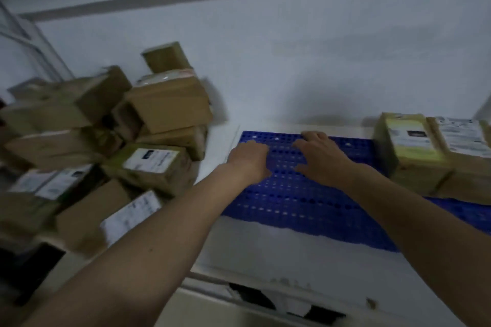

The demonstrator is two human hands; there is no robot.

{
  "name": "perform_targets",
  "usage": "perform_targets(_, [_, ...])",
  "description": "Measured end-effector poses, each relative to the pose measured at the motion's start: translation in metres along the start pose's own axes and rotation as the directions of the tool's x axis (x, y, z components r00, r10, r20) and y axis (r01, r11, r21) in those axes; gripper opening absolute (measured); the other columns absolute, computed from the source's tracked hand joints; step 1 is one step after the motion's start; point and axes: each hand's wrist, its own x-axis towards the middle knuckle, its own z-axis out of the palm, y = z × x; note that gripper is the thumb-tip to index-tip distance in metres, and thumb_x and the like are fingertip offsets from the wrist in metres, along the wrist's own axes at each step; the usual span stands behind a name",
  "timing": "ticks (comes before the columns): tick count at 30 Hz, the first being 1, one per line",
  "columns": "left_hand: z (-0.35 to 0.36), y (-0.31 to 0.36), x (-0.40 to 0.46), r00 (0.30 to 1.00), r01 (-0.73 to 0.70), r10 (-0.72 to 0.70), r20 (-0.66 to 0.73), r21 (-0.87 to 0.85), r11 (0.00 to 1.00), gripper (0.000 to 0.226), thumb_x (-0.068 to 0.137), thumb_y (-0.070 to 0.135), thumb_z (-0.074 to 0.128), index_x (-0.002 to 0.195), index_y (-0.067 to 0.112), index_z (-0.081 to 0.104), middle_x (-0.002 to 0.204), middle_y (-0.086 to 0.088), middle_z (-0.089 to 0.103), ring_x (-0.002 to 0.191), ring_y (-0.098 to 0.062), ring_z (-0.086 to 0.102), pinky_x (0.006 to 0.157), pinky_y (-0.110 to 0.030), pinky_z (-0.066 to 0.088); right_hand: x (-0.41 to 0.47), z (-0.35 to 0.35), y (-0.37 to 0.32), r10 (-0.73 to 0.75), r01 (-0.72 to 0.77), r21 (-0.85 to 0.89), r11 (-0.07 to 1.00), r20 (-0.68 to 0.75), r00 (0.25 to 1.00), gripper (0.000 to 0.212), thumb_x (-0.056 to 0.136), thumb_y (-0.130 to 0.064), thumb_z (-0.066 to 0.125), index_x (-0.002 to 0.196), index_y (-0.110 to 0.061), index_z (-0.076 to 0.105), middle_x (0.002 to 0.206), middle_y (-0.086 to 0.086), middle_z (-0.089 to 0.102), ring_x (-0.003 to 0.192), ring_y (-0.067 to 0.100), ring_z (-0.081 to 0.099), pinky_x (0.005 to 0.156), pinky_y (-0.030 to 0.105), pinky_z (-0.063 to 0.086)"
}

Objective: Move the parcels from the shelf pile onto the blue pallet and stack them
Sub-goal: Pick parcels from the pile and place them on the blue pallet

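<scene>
Over pallet, blurred hands' fingertips indistinct.

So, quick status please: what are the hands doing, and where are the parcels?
Left hand and right hand both empty, over the blue pallet. Two parcels on its right end. Shelf pile waiting at left. Nothing blocking.

Both arms reach out over the blue pallet, which lies on a white shelf against a pale wall. The left hand and the right hand hover palm down above its perforated top, fingers loosely spread and holding nothing. To the left, a jumbled pile of brown parcels leans at odd angles. Two labelled parcels sit side by side on the pallet's right end.
</scene>
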Motion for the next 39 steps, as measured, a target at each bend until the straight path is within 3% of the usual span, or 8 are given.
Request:
perform_targets(6, [-0.013,-0.091,-0.065,0.975,0.207,-0.213,-0.069,-0.089,0.974,0.055,0.087,0.035,0.066,0.137,0.021,0.048,0.139,-0.006,0.048,0.124,-0.024,0.049,0.094,-0.034,0.045,0.023,0.005,-0.098,-0.218,0.214,0.071,0.974,0.051,0.975,0.059,0.092,-0.032,0.059,0.143,-0.015,0.035,0.156,0.011,0.016,0.144,0.033,0.013,0.113,0.049,0.026])
perform_targets(10, [-0.019,-0.139,-0.098,0.953,0.265,-0.278,-0.121,-0.112,0.958,0.033,0.085,0.034,0.065,0.115,0.021,0.062,0.123,-0.005,0.060,0.107,-0.022,0.056,0.072,-0.029,0.044,0.032,0.002,-0.154,-0.302,0.300,0.068,0.952,0.020,0.953,0.060,0.091,-0.034,0.059,0.144,-0.018,0.035,0.156,0.011,0.018,0.143,0.030,0.014,0.114,0.047,0.025])
perform_targets(14, [-0.025,-0.191,-0.137,0.937,0.303,-0.318,-0.142,-0.120,0.945,0.046,0.086,0.036,0.064,0.129,0.021,0.057,0.132,-0.004,0.054,0.119,-0.025,0.052,0.092,-0.036,0.048,0.040,0.002,-0.219,-0.357,0.359,0.094,0.929,-0.038,0.934,0.049,0.089,-0.031,0.059,0.134,-0.016,0.047,0.145,0.011,0.034,0.134,0.029,0.029,0.108,0.041,0.032])
perform_targets(18, [-0.022,-0.257,-0.176,0.929,0.328,-0.351,-0.114,-0.177,0.928,0.038,0.083,0.034,0.067,0.119,0.024,0.064,0.119,-0.002,0.064,0.109,-0.022,0.059,0.087,-0.035,0.052,0.049,0.011,-0.297,-0.384,0.383,0.112,0.917,-0.014,0.923,0.053,0.089,-0.033,0.057,0.138,-0.018,0.042,0.143,0.007,0.037,0.132,0.028,0.030,0.108,0.042,0.031])
perform_targets(21, [-0.020,-0.309,-0.202,0.923,0.356,-0.373,-0.090,-0.161,0.920,0.047,0.086,0.036,0.066,0.129,0.020,0.059,0.129,-0.005,0.057,0.118,-0.025,0.053,0.093,-0.035,0.049,0.056,0.022,-0.356,-0.443,0.442,0.074,0.894,-0.004,0.896,0.049,0.090,-0.032,0.054,0.135,-0.017,0.044,0.140,0.008,0.041,0.133,0.028,0.031,0.110,0.042,0.027])
perform_targets(25, [-0.011,-0.374,-0.230,0.917,0.362,-0.387,-0.099,-0.203,0.910,0.053,0.089,0.036,0.063,0.138,0.019,0.050,0.137,-0.006,0.052,0.122,-0.023,0.050,0.094,-0.031,0.046,0.070,0.040,-0.423,-0.429,0.426,0.085,0.901,0.021,0.903,0.045,0.085,-0.031,0.055,0.129,-0.022,0.049,0.133,0.006,0.045,0.124,0.028,0.039,0.102,0.043,0.036])
perform_targets(30, [0.010,-0.440,-0.255,0.923,0.354,-0.377,-0.072,-0.225,0.908,0.035,0.082,0.032,0.068,0.114,0.018,0.068,0.115,-0.005,0.064,0.105,-0.024,0.059,0.083,-0.033,0.051,0.085,0.071,-0.493,-0.410,0.403,0.109,0.909,0.050,0.911,0.051,0.088,-0.032,0.053,0.137,-0.022,0.043,0.148,0.002,0.031,0.138,0.026,0.023,0.112,0.043,0.027])
perform_targets(39, [0.039,-0.507,-0.262,0.936,0.308,-0.344,-0.074,-0.304,0.902,0.039,0.078,0.033,0.073,0.116,0.025,0.067,0.116,-0.002,0.063,0.101,-0.020,0.059,0.083,-0.029,0.051,0.091,0.105,-0.545,-0.441,0.428,0.130,0.894,0.093,0.893,0.039,0.081,-0.034,0.061,0.119,-0.024,0.056,0.123,0.004,0.048,0.124,0.028,0.040,0.096,0.043,0.044])
